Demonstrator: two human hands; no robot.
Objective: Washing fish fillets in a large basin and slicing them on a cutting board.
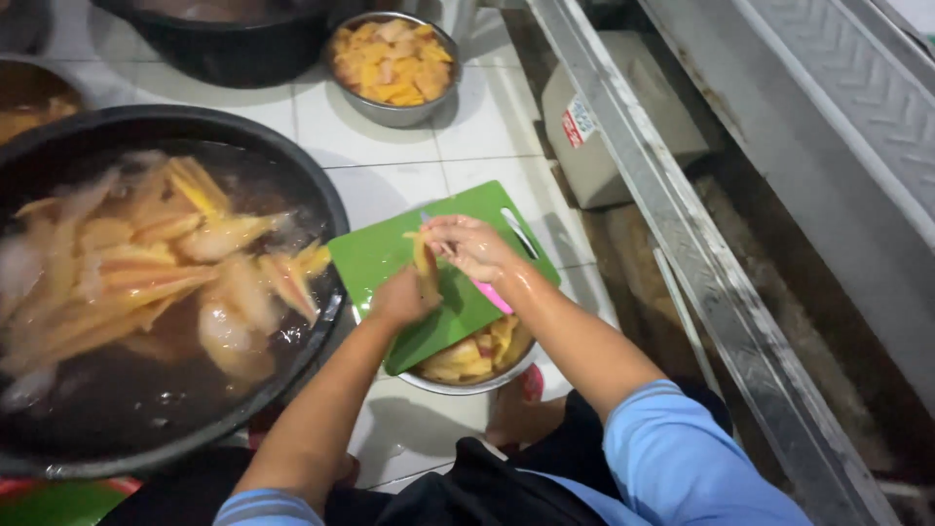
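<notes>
We look down at a green board (390, 255) lying on top of a metal bowl (474, 382) on a white tiled floor (390, 136). That bowl holds cut yellow and orange pieces, seen under the board's near edge. On the board, our left hand (401, 297) has its fingers closed on the lower end of a pale yellow strip (425, 265), while our right hand (469, 245) has its fingers wrapped on a knife with a pink handle (495, 295), just beside the strip's upper end. Left of the board, touching its edge, sits a big black tub (321, 209) of dark water with many pale, wet strips floating in it. Beyond the board stands a second metal bowl (394, 113) heaped with yellow-orange chunks. Right of the board lies a grey block (623, 127) beside a metal rail (682, 244).
</notes>
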